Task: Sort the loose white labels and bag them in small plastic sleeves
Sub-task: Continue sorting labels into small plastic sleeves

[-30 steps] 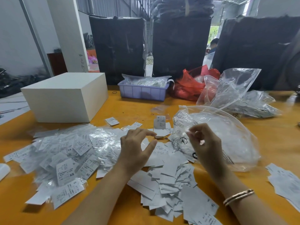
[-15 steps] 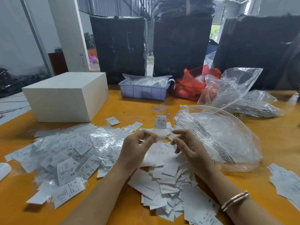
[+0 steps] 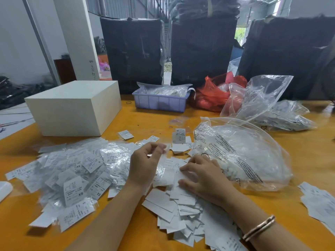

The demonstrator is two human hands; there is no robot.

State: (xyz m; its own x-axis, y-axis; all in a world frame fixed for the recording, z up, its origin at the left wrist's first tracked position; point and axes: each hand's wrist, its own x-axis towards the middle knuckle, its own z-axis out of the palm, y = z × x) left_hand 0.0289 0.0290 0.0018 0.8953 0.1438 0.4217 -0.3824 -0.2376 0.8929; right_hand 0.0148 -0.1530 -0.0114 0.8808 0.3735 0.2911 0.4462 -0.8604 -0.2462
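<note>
A heap of loose white labels point(image 3: 174, 211) lies on the orange table point(image 3: 308, 160) right in front of me. My left hand point(image 3: 145, 163) hovers over its far edge, thumb and fingers pinched on a small, blurred plastic sleeve point(image 3: 164, 153). My right hand point(image 3: 204, 176) rests palm down on the loose labels, fingers spread and touching the top ones. A wide pile of sleeved labels point(image 3: 72, 171) marked XS, S and XL covers the table to the left. Beside my right hand sits a big clear bag point(image 3: 244, 153), apparently holding sleeves.
A white box point(image 3: 72, 107) stands at the back left and a purple tray point(image 3: 159, 102) of packets at the back middle. A red bag point(image 3: 212, 95) and crumpled clear bags point(image 3: 262, 98) sit behind the big bag. More labels point(image 3: 319, 201) lie at the right edge.
My right hand left the big clear bag, met my left hand, then dropped flat onto the loose labels. My left hand closed into a pinch on the sleeve.
</note>
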